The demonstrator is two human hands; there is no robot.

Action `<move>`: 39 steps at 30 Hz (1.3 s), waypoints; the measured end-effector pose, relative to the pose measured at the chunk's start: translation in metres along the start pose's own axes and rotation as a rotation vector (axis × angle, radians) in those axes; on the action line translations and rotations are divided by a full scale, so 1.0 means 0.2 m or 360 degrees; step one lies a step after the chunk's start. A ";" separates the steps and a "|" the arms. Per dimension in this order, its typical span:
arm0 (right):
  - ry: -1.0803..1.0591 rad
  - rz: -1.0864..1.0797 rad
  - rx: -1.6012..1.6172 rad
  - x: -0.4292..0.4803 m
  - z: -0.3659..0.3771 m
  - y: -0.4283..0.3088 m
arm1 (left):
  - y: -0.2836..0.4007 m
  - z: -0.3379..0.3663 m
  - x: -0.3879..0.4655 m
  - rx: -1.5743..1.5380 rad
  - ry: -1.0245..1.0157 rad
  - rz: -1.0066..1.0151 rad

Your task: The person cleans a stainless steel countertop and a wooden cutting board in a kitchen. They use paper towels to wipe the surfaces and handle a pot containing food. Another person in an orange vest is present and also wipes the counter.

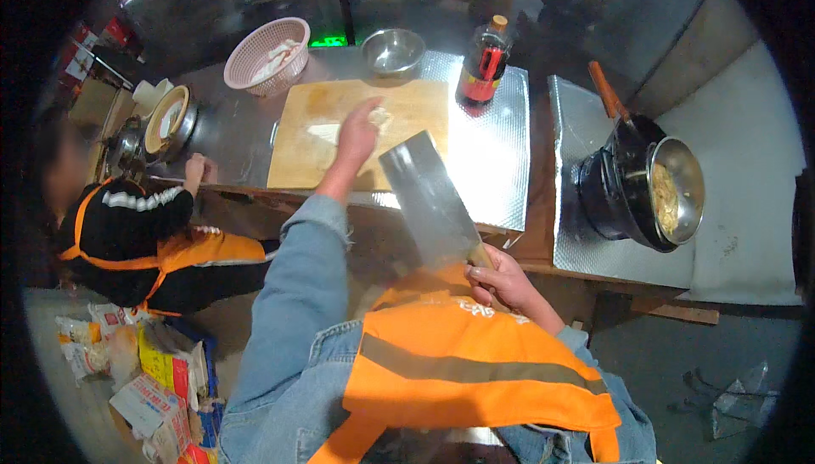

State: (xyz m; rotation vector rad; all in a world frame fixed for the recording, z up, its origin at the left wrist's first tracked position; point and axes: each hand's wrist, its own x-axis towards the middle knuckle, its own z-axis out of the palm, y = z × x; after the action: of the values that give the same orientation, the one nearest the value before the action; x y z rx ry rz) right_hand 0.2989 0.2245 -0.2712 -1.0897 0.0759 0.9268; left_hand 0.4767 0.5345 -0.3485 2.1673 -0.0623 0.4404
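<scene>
My right hand [503, 279] grips the handle of a wide-bladed cleaver [433, 190]. Its blade slants up and left, ahead of my orange apron [471, 368] and overlapping the board's front right corner in view. Over the wooden cutting board [305, 165], my left hand [358, 133] has its fingers closed about a pale piece of food [380, 117], slightly blurred. A flat white piece of food [325, 133] lies on the board, left of that hand.
Behind the board stand a pink plastic basket [239, 59] holding pale food, a steel bowl [393, 50] and a dark sauce bottle [484, 69]. A wok [627, 209] and a steel bowl of food [668, 200] are at right. A co-worker's hand [200, 170] rests at the table's left edge.
</scene>
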 end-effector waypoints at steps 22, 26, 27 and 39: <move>0.0113 0.0029 -0.0575 0.23 -0.17 -0.03 | 0.32 0.05 -0.47 -0.2951 0.0057 -0.0800; -0.0083 0.0106 -0.0530 0.27 -0.21 0.03 | 0.21 -0.29 -0.46 -0.3359 0.0510 -0.0728; -0.0051 0.0118 -0.0496 0.29 -0.21 0.05 | 0.06 -0.32 -0.52 -0.3326 0.0601 -0.0733; 0.0641 -0.0460 -0.0669 1.00 0.13 -0.21 | -0.68 -0.50 -0.86 -0.1848 0.0307 -0.0706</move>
State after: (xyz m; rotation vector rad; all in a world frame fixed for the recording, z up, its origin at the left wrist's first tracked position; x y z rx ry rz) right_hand 0.4445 0.3597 -0.3226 -1.6216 0.0531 0.4602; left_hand 0.3149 0.6753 -0.4583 0.9475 0.2192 0.2425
